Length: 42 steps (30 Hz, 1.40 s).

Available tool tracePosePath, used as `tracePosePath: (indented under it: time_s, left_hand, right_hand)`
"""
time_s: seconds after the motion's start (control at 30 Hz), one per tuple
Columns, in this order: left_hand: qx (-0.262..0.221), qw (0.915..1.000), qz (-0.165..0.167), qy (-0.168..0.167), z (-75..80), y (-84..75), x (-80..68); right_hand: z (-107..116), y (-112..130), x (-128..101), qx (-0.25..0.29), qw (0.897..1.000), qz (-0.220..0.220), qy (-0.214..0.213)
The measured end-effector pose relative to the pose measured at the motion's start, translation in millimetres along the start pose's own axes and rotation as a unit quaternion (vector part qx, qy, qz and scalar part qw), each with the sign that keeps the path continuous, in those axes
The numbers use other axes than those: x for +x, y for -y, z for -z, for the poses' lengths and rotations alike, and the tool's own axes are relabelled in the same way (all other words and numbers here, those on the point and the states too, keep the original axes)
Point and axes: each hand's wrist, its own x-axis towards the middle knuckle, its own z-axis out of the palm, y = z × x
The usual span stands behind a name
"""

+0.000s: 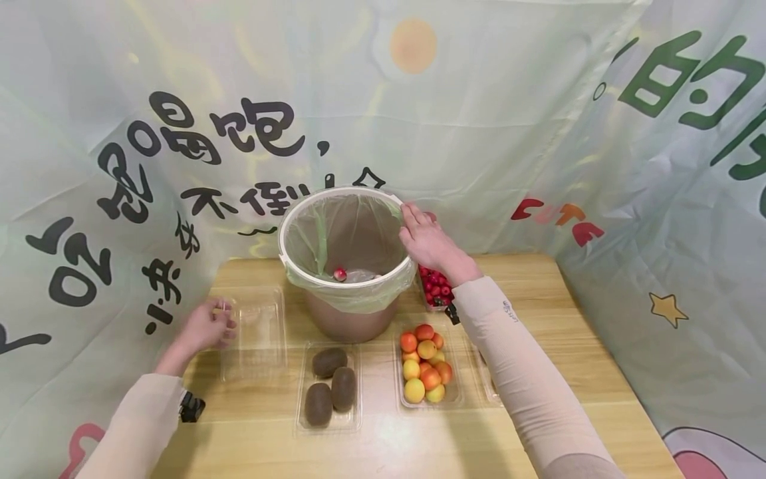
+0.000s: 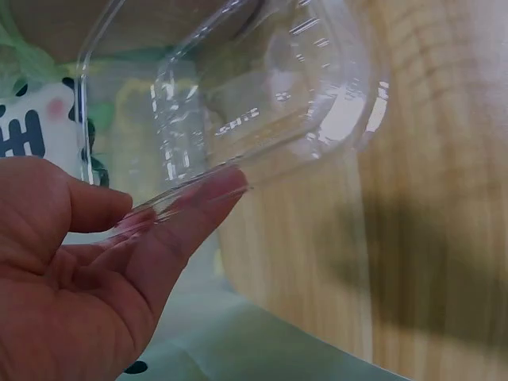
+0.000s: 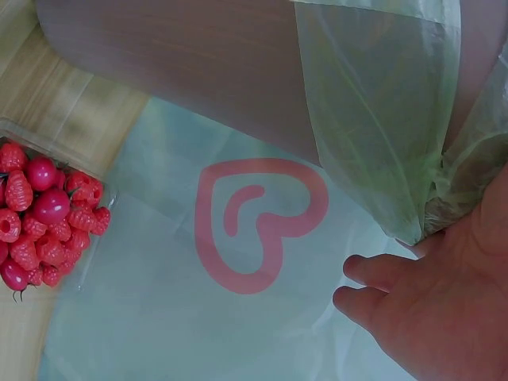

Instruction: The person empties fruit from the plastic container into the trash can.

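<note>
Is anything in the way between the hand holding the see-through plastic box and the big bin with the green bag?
Nothing visible is. The left hand pinches the empty clear plastic box at its edge, and the brown bin lined with a green bag stands just right of it. The right hand rests on the bin's far rim, off that path.

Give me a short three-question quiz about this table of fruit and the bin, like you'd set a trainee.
1. True or false: the left hand holds the empty clear tray at its edge.
2. What does the right hand touch? A) the kiwi tray B) the rim of the lined bin C) the raspberries
3. Fill in: the tray nearest the person's left arm holds three ____.

Key:
1. True; the left wrist view shows fingers pinching the rim.
2. B
3. kiwis; the apricots lie to their right, and the raspberries sit beside the bin.
</note>
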Motion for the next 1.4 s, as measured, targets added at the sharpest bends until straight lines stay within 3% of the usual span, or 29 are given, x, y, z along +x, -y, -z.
tracePosePath:
  time_s: [0.2, 0.6, 1.07, 1.4]
  left_hand:
    - [0.021, 0.9991, 0.008, 0.035, -8.3, 8.1, -1.6]
    - [0.108, 0.9931, 0.001, 0.046, -26.6, 26.4, -4.3]
    - [0.066, 0.9933, 0.058, 0.076, -42.8, 37.0, -7.7]
    - [0.062, 0.9943, 0.053, 0.069, -46.3, 41.4, -9.1]
  right_hand:
    - [-0.5, -0.2, 0.6, 0.003, 1.000, -0.002, 0.002]
    - [-0.8, -0.1, 0.6, 0.008, 1.000, -0.004, 0.004]
    - [-0.8, -0.3, 0.6, 0.004, 1.000, -0.003, 0.005]
    - [0.0, 1.5, -0.6, 0.007, 1.000, -0.002, -0.002]
